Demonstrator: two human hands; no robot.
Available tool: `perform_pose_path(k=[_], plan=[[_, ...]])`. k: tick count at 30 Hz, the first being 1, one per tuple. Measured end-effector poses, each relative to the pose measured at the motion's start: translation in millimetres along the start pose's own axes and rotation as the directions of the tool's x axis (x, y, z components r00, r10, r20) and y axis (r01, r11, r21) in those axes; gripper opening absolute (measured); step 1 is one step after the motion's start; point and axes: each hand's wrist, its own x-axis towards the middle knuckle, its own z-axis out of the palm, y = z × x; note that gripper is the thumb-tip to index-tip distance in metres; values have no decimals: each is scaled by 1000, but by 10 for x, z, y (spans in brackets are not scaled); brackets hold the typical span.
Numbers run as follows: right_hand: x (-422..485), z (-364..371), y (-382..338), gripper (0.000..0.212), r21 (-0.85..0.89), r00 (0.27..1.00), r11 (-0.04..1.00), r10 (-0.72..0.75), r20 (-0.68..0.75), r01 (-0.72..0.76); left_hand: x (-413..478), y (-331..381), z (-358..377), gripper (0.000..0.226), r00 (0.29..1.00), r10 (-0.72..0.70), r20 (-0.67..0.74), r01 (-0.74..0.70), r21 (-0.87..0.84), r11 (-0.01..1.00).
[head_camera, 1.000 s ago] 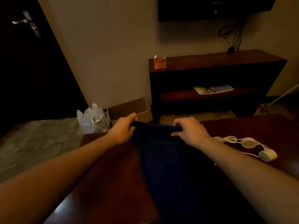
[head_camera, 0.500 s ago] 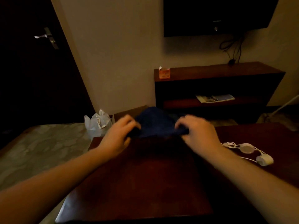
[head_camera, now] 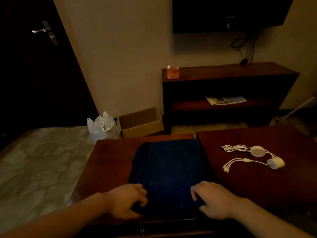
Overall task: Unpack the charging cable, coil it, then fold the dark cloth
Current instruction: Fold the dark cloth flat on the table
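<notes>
Dark cloth [head_camera: 169,169] spread flat on the table [head_camera: 109,160], a hand at each near corner.

It lies as a rectangle, its long axis running straight away from the person and its far edge close to the table's far edge. The left hand [head_camera: 126,200] curls its fingers round the near left corner, and the right hand [head_camera: 214,200] curls round the near right. There is bare wood to the left. The cloth's right edge follows the seam with the next table [head_camera: 257,189], where the white charging cable [head_camera: 253,157] lies well apart.

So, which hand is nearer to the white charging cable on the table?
The right. The right hand grips the dark cloth at its near right corner, the charging cable lying beyond it to the right; the left hand grips the near left corner, farther off.
</notes>
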Motion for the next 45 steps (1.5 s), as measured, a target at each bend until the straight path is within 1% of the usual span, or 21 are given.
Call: perform_pose_path(k=[2,5,8,9,11,13,16,21,23,25,28,30,32,34,36,38,40,42,43,44,45], plan=[[-12,-47,5,21,23,999,1000,-15,34,14,1,20,-29,20,996,-8,86,16,-95,995],[-42,-123,-4,25,28,985,999,-42,166,38,-8,90,-95,13,977,13,212,35,-222,974],[-59,-191,57,27,63,986,998,-37,164,27,-2,91,-274,16,975,-17,221,95,-348,933],[-32,-236,103,28,65,993,998,-30,115,23,28,37,-352,14,983,-48,179,117,-399,909],[27,-351,219,30,61,999,998,14,-33,-12,75,-100,-516,17,986,-164,6,147,-474,868],[172,-500,324,27,60,985,995,87,-146,-79,151,-321,-634,17,940,-301,-158,183,-511,840],[526,-737,436,23,74,964,988,148,-222,-134,335,-640,-722,15,833,-468,-294,249,-556,793],[1194,-935,641,14,43,927,974,224,-300,-222,771,-982,-728,22,667,-632,-395,363,-569,738],[1435,-910,720,18,-9,909,966,241,-339,-259,925,-1182,-674,24,651,-666,-365,427,-549,718],[1609,-869,818,25,-31,913,963,243,-327,-267,1040,-1364,-636,32,653,-691,-310,486,-528,696],[1728,-835,946,35,100,921,967,252,-296,-232,1112,-1507,-675,57,667,-712,-217,459,-634,623],[1747,-792,1018,45,126,916,965,257,-307,-228,1106,-1526,-705,69,718,-679,-153,462,-624,630],[1770,-746,1058,47,104,917,963,269,-295,-249,1074,-1576,-716,57,755,-645,-117,482,-567,668],[1793,-712,1049,36,46,909,959,280,-310,-280,1038,-1612,-714,45,757,-644,-107,486,-567,665],[1805,-688,1018,29,25,891,958,275,-361,-285,1001,-1602,-711,33,739,-654,-164,453,-597,662],[1790,-705,960,21,147,855,962,272,-442,-230,939,-1559,-751,26,706,-653,-275,397,-610,686],[1738,-769,862,14,270,782,952,276,-559,-143,839,-1510,-820,22,639,-646,-417,304,-634,711],[1638,-868,745,15,216,697,974,197,-689,-62,682,-1480,-890,23,540,-623,-567,184,-643,744],[1570,-919,685,18,164,668,986,136,-732,-22,590,-1471,-904,26,510,-592,-623,143,-618,773],[1496,-952,640,20,127,660,992,88,-746,11,496,-1450,-901,28,514,-552,-657,119,-582,804],[1406,-960,594,23,102,669,994,50,-741,39,391,-1410,-883,30,547,-502,-669,104,-541,835]])
